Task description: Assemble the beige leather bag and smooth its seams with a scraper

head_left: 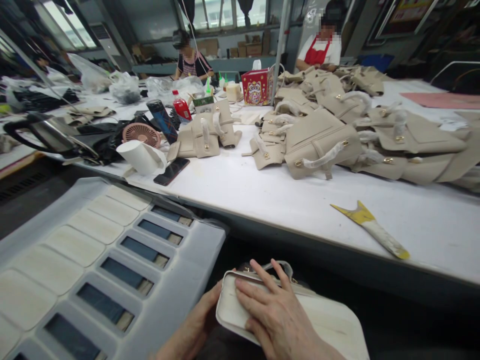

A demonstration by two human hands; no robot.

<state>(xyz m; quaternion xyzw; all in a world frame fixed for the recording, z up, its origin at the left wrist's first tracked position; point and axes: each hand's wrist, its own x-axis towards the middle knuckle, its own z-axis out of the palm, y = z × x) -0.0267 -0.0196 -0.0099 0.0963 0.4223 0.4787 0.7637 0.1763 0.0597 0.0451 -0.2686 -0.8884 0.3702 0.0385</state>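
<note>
Low in the view, a handbag lies tilted with a cream, rounded rectangular face turned up towards me. Beyond its far edge a wrapped handle and gold hardware show. My left hand is closed around the near-left end, its fingertips partly hidden behind the edge. Across the cream face lies my right hand, fingers spread, two of them reaching over the far rim. The bag's underside is hidden.
A grey plastic tray with cream panels is at left. On the white table lie beige bag pieces, a yellow-tipped scraper, a phone, a white mug and a pink fan. Two people work beyond.
</note>
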